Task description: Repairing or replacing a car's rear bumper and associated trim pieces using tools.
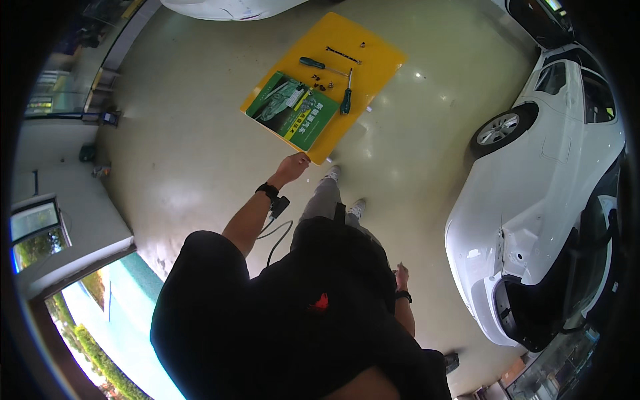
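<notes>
My left hand (pixel 291 168) is at the near edge of a yellow tabletop (pixel 383 60), just below a green book (pixel 292 110) lying flat. Its fingers are curled together at that edge; whatever they might grip is too small to make out. A black band circles the wrist, with a dark box and cable hanging beside it. My right hand (pixel 402 275) hangs low by my right side, fingers loosely curled, with nothing visible in it. Beyond the book lie a green-handled screwdriver (pixel 312 63), a second screwdriver (pixel 346 101), a wrench (pixel 343 55) and several small dark fasteners (pixel 321 84).
One more small metal piece (pixel 363 45) lies near the tabletop's far end. To the right stands a white car (pixel 513 200) with an opening at its near end. Another white body panel (pixel 233 7) shows at the top. A bright doorway (pixel 120 320) is at lower left.
</notes>
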A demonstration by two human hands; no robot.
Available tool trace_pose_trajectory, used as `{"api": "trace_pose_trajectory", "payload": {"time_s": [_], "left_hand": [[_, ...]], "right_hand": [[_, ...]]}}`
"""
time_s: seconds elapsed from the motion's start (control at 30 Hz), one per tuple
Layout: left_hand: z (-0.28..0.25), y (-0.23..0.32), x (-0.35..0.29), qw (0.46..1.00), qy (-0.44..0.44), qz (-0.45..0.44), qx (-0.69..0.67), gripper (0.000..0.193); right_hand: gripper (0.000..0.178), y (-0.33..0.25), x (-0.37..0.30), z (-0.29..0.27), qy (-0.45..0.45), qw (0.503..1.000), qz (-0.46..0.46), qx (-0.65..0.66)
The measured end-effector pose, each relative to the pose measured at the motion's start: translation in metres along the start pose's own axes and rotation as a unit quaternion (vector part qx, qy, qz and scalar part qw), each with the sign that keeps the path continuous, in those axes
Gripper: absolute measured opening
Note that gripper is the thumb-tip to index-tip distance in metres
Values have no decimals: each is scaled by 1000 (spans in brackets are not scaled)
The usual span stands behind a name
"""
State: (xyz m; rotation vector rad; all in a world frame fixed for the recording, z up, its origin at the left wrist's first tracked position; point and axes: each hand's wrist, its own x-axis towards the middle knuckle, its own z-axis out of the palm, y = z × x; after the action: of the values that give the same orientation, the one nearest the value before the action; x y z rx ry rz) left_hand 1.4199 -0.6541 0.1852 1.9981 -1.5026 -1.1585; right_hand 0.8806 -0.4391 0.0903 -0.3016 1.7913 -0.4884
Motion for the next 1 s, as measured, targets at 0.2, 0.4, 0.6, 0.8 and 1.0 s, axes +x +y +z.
{"api": "trace_pose_trajectory", "payload": {"time_s": [0.2, 0.4, 0.6, 0.8, 1.0], "left_hand": [[-60, 13, 74, 952, 225, 149, 143, 18], [-65, 1, 130, 944, 209, 184, 177, 13], [-61, -1, 133, 927, 223, 215, 210, 9], [-59, 2, 134, 930, 224, 211, 200, 10], [-62, 1, 133, 927, 235, 216, 199, 10]], "right_hand": [[24, 82, -28, 39, -59, 992, -5, -111], [24, 8, -102, 56, 3, 995, 27, -97], [25, -6, -134, 81, 36, 995, 57, -77], [26, -9, -136, 90, 37, 993, 77, -79], [28, -10, -137, 92, 28, 993, 80, -83]]}}
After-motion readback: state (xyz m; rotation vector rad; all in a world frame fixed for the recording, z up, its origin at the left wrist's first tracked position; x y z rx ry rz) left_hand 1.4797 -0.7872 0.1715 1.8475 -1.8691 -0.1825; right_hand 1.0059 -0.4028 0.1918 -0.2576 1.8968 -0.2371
